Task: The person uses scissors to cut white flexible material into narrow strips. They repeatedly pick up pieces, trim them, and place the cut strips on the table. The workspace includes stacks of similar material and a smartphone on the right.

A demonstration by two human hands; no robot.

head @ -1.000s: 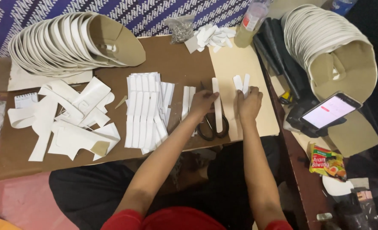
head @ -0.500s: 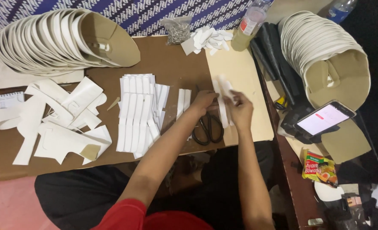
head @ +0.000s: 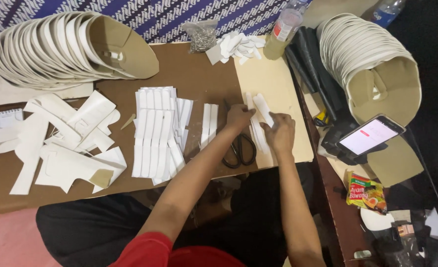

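Observation:
My left hand (head: 238, 117) and my right hand (head: 278, 132) meet over a pale cardboard sheet (head: 283, 81) at the table's right part. Both pinch narrow white paper strips (head: 261, 105) that lie on that sheet. Black-handled scissors (head: 239, 148) rest just below my left hand, partly under my forearm. Two more white strips (head: 208, 124) lie left of my left hand, and a larger stack of white strips (head: 155, 133) sits further left.
Fanned stacks of cut cardboard shapes sit at far left (head: 65, 47) and far right (head: 372, 64). White offcuts (head: 56, 138) cover the left. A phone (head: 369, 136), a bottle (head: 284, 29), a bag of small metal parts (head: 202, 35) and a snack packet (head: 366, 190) lie around.
My hands moved up from the scissors area onto the cardboard sheet and closed on the white strips there. The camera view shifted slightly.

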